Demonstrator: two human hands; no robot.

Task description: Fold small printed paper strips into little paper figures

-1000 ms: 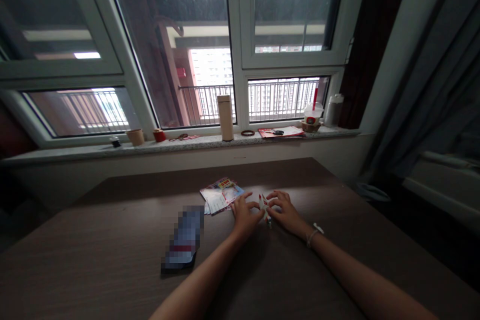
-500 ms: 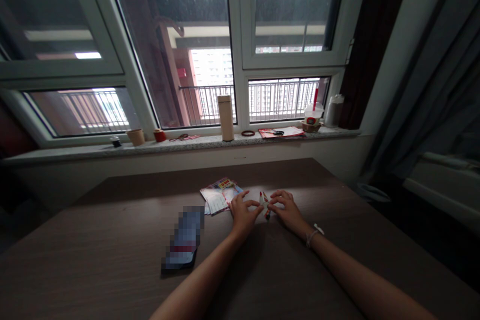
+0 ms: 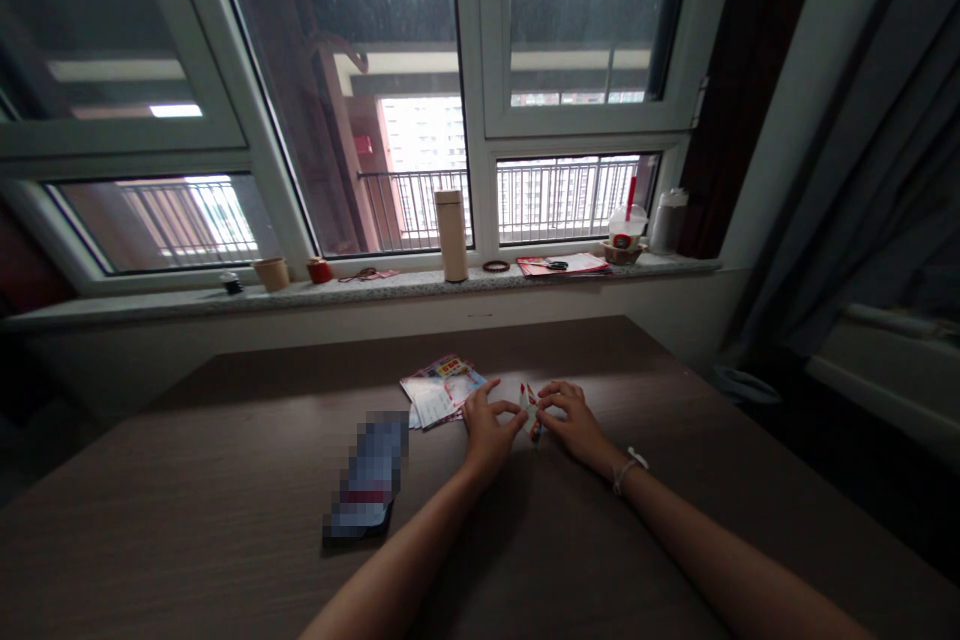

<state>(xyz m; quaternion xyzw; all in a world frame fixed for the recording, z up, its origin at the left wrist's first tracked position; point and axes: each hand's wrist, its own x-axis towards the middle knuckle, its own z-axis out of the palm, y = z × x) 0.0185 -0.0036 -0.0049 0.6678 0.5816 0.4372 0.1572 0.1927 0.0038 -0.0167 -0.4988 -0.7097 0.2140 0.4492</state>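
Note:
A small folded piece of printed paper [image 3: 531, 408], white with red and dark patches, is pinched between my two hands just above the table. My left hand [image 3: 487, 428] grips its left side with thumb and forefinger. On the other side, the fingertips of my right hand [image 3: 574, 420] close on its right edge; a thin white band circles that wrist. Close to the left fingers lies a loose stack of colourful printed leaflets [image 3: 439, 395]. A phone [image 3: 367, 480], its screen blurred out, lies left of my left forearm.
The brown table [image 3: 187, 480] reaches toward the window sill [image 3: 375, 286]. Along the sill stand a beige flask [image 3: 451, 238], a paper cup [image 3: 271, 273], a red spool [image 3: 319, 270], scissors [image 3: 555, 266] on red papers, and a plastic drink cup [image 3: 624, 228] with a straw.
The folded paper has turned slightly between my fingertips, and its lower end shows differently. My right fingers have shifted a little; the phone and leaflets stay where they were.

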